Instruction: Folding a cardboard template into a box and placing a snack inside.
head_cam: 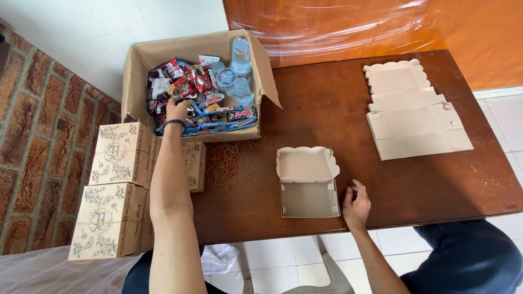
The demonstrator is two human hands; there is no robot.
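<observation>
My left hand (pixel 177 110) reaches into a big brown carton (pixel 139 59) at the table's far left, fingers among several wrapped snacks (pixel 188 87) and sealed water cups (pixel 239 57). Whether it grips a snack is hidden. My right hand (pixel 356 206) rests on the dark wooden table (pixel 327 103), touching the right side of a small open beige paper box (pixel 306 185) whose scalloped lid is tipped back; the box holds nothing.
Closed printed paper boxes (pixel 117 188) are stacked at the left. Loose rubber bands (pixel 226 163) lie in front of the carton. Flat unfolded box blanks (pixel 411 111) are piled at the right. An orange wall stands behind; white tile floor shows below.
</observation>
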